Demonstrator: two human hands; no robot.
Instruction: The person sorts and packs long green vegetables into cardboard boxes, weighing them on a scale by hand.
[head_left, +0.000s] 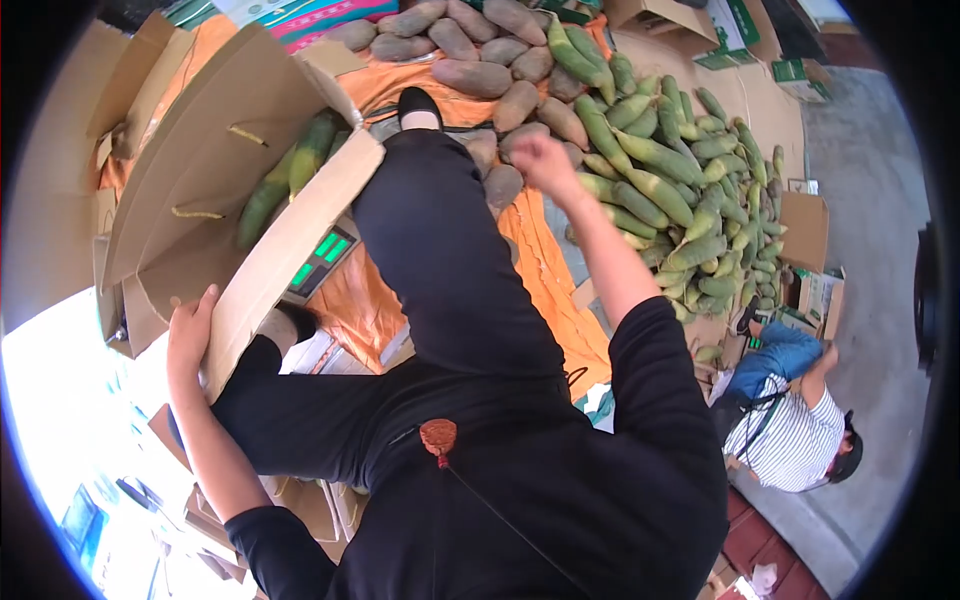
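Observation:
My left hand [190,335] grips the near edge of a large open cardboard box [225,110] at the left, its fingers curled over the flap. Inside the box lie green radishes [309,152]. Beneath it, a scale with a lit green display [322,256] shows partly. My right hand [540,160] is over the brownish-purple radishes [518,105], beside the large pile of green radishes [655,155]. Its fingers are bent and blurred, and I cannot make out anything in them.
Orange cloth [545,270] lies under the produce, around my legs. A person in a striped shirt [790,440] sits at the lower right, near cardboard boxes [803,230]. More open boxes [655,22] stand at the top. Colourful packaging [320,18] lies at the upper left.

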